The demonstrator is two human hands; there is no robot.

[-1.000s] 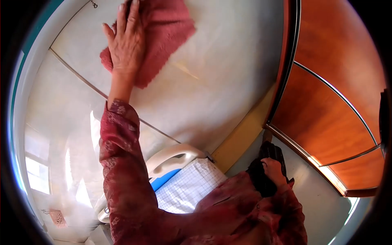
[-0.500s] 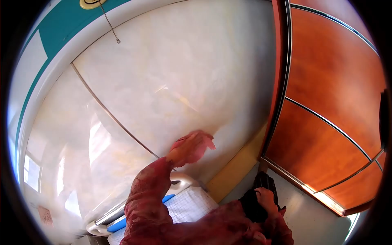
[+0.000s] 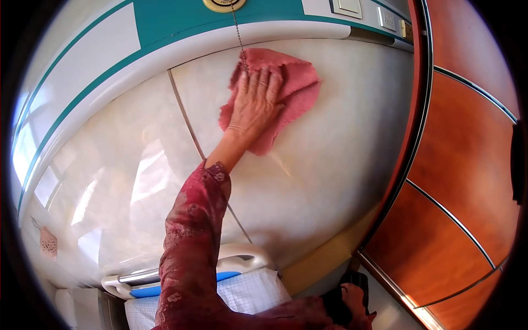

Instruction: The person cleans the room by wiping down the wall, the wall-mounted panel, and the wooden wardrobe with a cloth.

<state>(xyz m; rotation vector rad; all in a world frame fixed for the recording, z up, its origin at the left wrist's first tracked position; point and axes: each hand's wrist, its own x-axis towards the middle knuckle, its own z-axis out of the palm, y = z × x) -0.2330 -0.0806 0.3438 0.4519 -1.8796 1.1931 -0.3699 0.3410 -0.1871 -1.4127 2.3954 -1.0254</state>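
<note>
My left hand (image 3: 256,104) presses a pink cloth (image 3: 300,82) against the upper part of a pale, glossy wall panel (image 3: 341,121). Its fingers point upward, and the cloth spreads out past them on both sides. A thin beaded chain (image 3: 237,36) hangs from a round cream fitting (image 3: 224,4) and reaches down to the fingertips. Low at the right, my right hand (image 3: 353,298) is beside something dark near my body; its fingers are mostly hidden.
An orange-brown wooden panel (image 3: 467,143) with metal trim stands at the right. Below is a bed end with a cream handle rail (image 3: 247,252) and a white checked sheet (image 3: 256,291). Switches (image 3: 346,6) sit on the wall at the top right.
My left hand has moved up the wall with the cloth, from low near the bed rail to just under the round fitting. The view has tilted up; my right hand stays low.
</note>
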